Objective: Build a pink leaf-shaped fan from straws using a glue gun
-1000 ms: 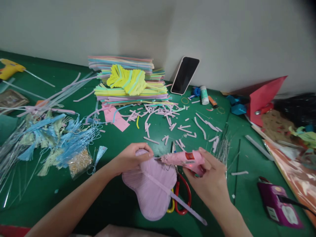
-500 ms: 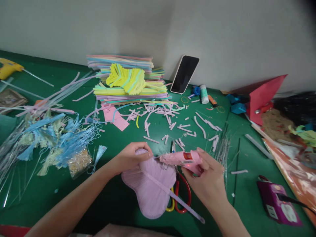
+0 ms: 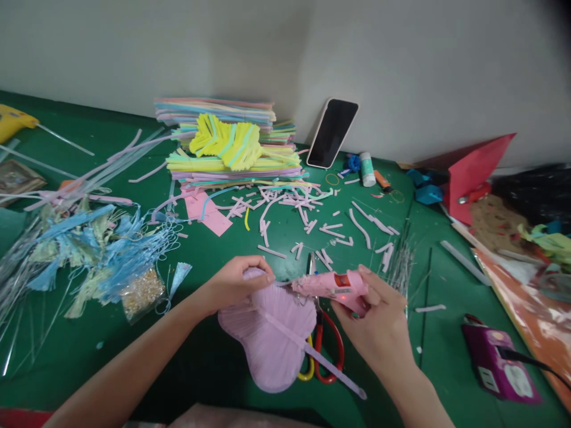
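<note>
A lilac fan-shaped piece made of straw strips (image 3: pixel 267 336) lies on the green table (image 3: pixel 209 249) in front of me, with a lilac strip running down its middle. My left hand (image 3: pixel 232 282) pinches its upper edge. My right hand (image 3: pixel 379 324) grips a pink hot glue gun (image 3: pixel 332 286), nozzle pointing left at that upper edge next to my left fingers. Red and yellow scissors (image 3: pixel 323 351) lie partly under the piece and my right hand.
A stack of coloured straws (image 3: pixel 232 148) stands at the back, cut straw bits (image 3: pixel 312 220) scattered before it. A phone (image 3: pixel 332 134) leans on the wall. Blue tassels and a bead bag (image 3: pixel 143 291) lie left. A purple power strip (image 3: pixel 497 362) sits right, red paper (image 3: pixel 475 175) beyond.
Both hands, the fan piece and the glue gun hold almost the same position; the view has shifted slightly.
</note>
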Tool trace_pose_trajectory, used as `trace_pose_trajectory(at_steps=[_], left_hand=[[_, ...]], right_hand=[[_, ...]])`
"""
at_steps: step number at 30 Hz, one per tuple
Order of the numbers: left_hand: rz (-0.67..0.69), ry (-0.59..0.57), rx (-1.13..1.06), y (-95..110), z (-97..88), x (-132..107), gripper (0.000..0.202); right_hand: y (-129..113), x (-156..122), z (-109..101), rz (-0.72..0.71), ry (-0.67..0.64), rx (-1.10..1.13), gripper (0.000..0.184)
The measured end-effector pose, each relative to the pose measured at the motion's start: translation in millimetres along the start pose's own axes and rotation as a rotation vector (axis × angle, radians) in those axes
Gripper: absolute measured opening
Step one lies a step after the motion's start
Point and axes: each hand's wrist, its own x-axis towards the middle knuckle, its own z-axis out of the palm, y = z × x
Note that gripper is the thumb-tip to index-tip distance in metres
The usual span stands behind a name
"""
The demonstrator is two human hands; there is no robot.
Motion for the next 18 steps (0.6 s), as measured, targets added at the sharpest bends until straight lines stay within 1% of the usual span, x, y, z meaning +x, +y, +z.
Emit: trace_pose_trajectory(at_steps=[5,7,11,18], left_hand=[[-0.004,0.000,-0.009,-1.7,-0.4,0.0,0.014],[0.000,-0.007,-0.012,-1.8,-0.7,-0.1,0.013],[0.001,-0.008,0.005,-1.1,-1.3,-0.4,0.013],[0.007,-0.008,0.026,-0.2,-1.3,0.2,0.014]], right_hand=[[2.8,-2.9,-0.9,0.159,-0.045,0.065,0.038],[3.3,-3.0,-1.7,0.196,-0.063,0.085,0.039],[5.5,-2.5,-2.4,0.211,-0.063,0.082,0.037],[9.7,-6.7,-1.6,0.248,-0.050,0.076,0.042]])
